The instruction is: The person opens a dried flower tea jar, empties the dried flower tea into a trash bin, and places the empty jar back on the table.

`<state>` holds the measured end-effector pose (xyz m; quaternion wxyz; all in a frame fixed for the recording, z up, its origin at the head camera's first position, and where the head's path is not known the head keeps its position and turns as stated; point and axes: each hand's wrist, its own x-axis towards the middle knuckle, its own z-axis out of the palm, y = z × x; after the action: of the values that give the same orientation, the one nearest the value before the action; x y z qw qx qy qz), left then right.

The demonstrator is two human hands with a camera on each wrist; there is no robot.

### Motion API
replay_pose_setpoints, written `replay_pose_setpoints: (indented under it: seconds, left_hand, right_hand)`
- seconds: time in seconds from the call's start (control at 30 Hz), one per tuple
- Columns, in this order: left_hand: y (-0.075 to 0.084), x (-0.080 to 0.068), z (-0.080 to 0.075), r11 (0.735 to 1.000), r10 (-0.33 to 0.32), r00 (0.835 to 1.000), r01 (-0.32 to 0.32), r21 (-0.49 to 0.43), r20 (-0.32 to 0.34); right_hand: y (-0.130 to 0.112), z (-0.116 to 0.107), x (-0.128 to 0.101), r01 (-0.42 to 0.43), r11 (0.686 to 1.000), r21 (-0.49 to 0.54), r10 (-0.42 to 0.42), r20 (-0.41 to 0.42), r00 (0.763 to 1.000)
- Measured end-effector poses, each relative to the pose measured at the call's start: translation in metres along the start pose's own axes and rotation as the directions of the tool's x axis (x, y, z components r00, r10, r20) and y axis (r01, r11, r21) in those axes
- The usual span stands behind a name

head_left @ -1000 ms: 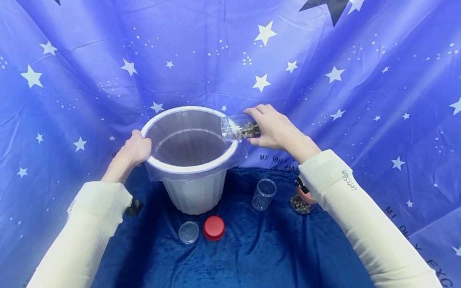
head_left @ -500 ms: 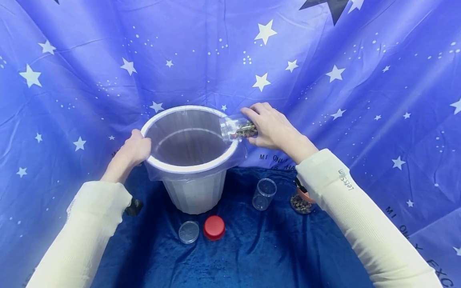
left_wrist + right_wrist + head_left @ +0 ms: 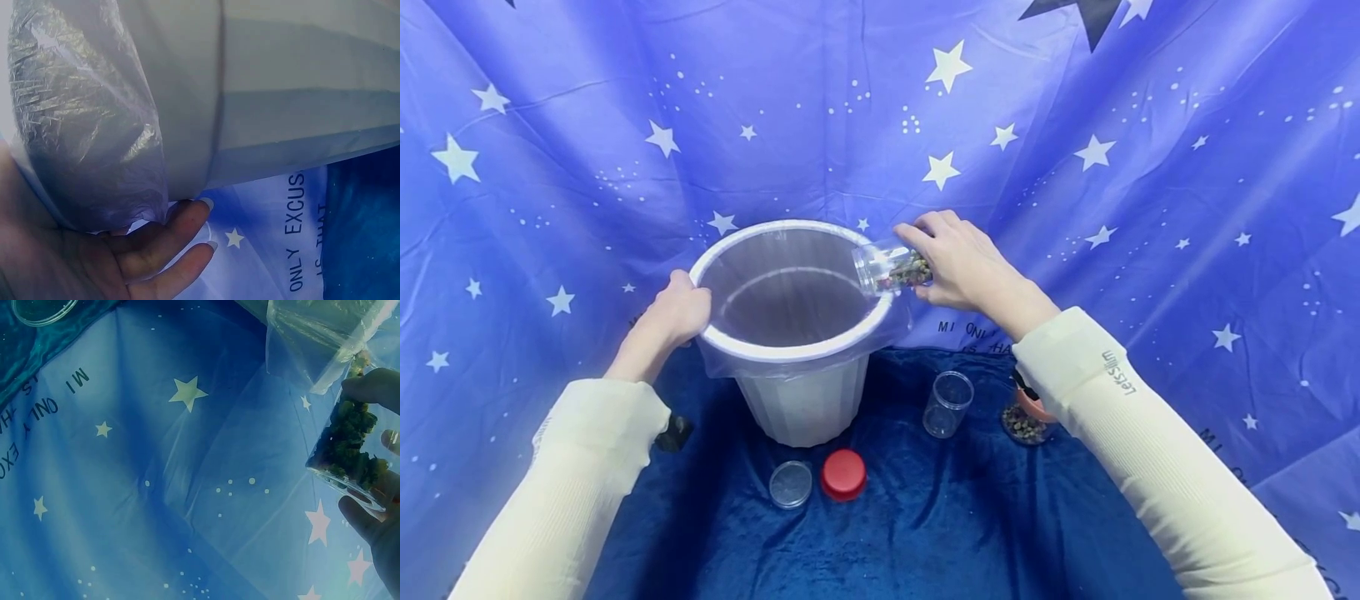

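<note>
A white waste bin [image 3: 801, 400], its rim covered by a clear plastic liner [image 3: 790, 369], stands at centre left in the head view. My left hand [image 3: 679, 308] grips the left side of the rim; its fingers [image 3: 178, 240] curl beneath the lined edge in the left wrist view. My right hand [image 3: 958, 262] holds a clear jar [image 3: 871, 268] nearly on its side, mouth over the bin's right rim. Small greenish-brown, pebble-like pieces [image 3: 350, 437] lie inside, toward the jar's base. The bin's floor looks dark, without visible detail.
In front of the bin lie a clear round lid [image 3: 791, 485] and a red cap [image 3: 844, 475] on blue cloth [image 3: 925, 533]. An uncapped clear jar [image 3: 948, 405] stands to the right. Beyond it, my sleeve partly hides a pebble-filled container [image 3: 1024, 423] with an orange part. A starry curtain [image 3: 820, 108] hangs behind.
My right hand and the jar have shifted slightly left, bringing the mouth a little farther over the bin. The left hand keeps its hold on the rim.
</note>
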<state>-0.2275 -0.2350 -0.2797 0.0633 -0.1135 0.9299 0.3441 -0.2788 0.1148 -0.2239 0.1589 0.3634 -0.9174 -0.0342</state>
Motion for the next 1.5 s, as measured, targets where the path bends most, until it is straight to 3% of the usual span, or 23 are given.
replay_pose_setpoints:
  seconds: [0.23,1.03,1.27,1.5]
  left_hand:
    - [-0.0012,-0.0004,0.0007,1.000,-0.002,1.000,0.002,-0.002,0.007]
    - [-0.0002,0.0006,-0.0004,1.000,0.005,1.000,-0.005,0.006,0.012]
    - [-0.0004,0.0004,0.0006,1.000,0.006,1.000,-0.006,-0.001,0.002]
    - [-0.0006,-0.0001,0.0004,1.000,0.006,1.000,-0.006,0.002,0.001]
  right_hand:
    - [-0.0026,0.0008,0.0016,0.061,0.998,-0.020,-0.062,-0.072,0.995]
    - [-0.0034,0.0047,0.0011,0.065,0.998,-0.022,-0.066,-0.092,0.994]
    - [-0.0009,0.0048,0.0000,-0.008,0.998,-0.058,0.009,0.013,1.000]
    - [0.0034,0.0066,-0.0040,-0.084,0.996,-0.020,0.086,0.111,0.990]
